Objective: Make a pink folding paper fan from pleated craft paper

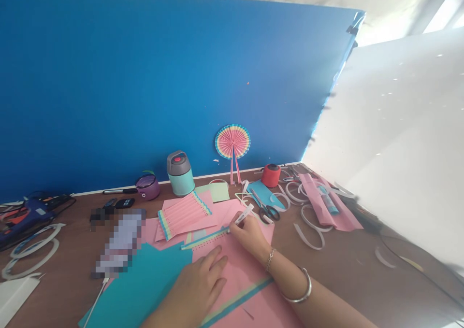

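In my right hand [250,234] is a white marker [244,214], its tip down at the blue and yellow strip along the upper edge of a pink sheet [241,275]. Rows of small dark dots run along that strip. My left hand [199,282] lies spread on the sheet's left part, fingers apart and holding nothing. A second blue and yellow strip [241,299] crosses the lower part of the sheet. Beyond my hands rests a pleated pink paper [184,214] with blue and yellow ends. Teal paper [148,279] lies under my left forearm's side.
A round pleated fan [232,142] stands against the blue board. Scissors [266,209], a red container [271,176] and curled white strips [311,226] are at the right. A mint jar [181,176], purple container [148,187], pixelated object [121,241] and glue gun [27,217] are left.
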Motion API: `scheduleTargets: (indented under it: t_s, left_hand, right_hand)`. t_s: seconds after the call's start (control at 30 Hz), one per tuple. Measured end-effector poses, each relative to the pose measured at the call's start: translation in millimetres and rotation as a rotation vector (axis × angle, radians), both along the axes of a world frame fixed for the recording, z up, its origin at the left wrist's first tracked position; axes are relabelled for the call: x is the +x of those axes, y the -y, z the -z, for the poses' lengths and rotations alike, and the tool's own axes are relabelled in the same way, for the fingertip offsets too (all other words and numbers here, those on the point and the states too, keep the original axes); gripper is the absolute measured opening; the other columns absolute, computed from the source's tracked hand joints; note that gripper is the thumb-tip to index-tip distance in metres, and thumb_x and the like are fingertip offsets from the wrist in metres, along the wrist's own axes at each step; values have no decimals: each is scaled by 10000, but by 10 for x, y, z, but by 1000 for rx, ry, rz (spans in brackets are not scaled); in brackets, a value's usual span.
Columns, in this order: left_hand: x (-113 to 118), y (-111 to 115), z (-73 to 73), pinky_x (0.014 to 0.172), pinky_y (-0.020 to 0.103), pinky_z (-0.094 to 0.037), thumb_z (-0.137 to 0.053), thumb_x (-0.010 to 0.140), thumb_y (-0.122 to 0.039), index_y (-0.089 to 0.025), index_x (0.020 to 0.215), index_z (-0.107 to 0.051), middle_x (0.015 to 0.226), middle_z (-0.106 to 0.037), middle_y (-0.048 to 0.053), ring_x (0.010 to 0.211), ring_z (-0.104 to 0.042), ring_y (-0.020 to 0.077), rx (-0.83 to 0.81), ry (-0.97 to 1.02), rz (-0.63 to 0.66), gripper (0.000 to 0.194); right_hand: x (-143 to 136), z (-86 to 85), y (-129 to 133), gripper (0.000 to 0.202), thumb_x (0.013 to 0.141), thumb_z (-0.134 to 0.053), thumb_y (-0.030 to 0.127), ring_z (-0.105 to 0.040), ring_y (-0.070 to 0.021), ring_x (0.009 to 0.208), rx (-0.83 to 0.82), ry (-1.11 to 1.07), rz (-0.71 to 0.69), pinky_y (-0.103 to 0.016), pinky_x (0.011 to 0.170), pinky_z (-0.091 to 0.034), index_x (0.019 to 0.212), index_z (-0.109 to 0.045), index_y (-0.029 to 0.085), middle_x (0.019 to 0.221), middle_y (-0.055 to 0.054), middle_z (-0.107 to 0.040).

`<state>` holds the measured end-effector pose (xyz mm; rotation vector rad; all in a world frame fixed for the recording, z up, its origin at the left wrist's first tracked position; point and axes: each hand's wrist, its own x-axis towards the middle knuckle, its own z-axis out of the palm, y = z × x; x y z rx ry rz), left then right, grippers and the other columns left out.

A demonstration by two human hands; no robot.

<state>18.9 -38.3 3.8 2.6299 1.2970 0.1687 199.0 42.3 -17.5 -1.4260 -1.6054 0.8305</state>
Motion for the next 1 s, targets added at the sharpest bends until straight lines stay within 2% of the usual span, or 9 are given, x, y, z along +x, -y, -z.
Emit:
scheduleTargets:
  t_s: [0.3,0.4,0.53,1.0]
  left_hand:
    - [14,7,-72,830,315,-530,-337,937,-279,-196,1270,-527,1366,-489,106,1083,-599,229,4,-68,11,392]
    - [12,18,-93,806,316,-535,-329,933,-248,-185,1210,-569,1332,-522,112,1018,-629,223,19,-78,-7,372]
    - [6,25,-77,774,314,-543,-328,932,-259,-198,1194,-563,1364,-490,106,982,-642,219,8,-48,-17,357]
    - [32,-2,-119,830,364,-530,-333,927,-266,-192,1221,-529,1388,-463,110,1074,-597,247,-77,-83,-9,361]
  right_hand:
    - [35,-77,-14,131,656,-445,223,-387,-107,528,4,-89,39,-215,492,-306,545,-381,195,528,37,-414]
    - [41,-75,-15,117,659,-451,228,-389,-105,522,-23,-90,9,-212,485,-306,555,-411,191,529,38,-423]
    - [23,-42,-6,99,656,-454,239,-378,-100,517,-31,-81,-44,-212,479,-298,576,-446,181,532,43,-425]
    - [8,-26,2,114,661,-458,255,-369,-104,506,-23,-45,-27,-220,480,-283,573,-449,183,513,45,-414]
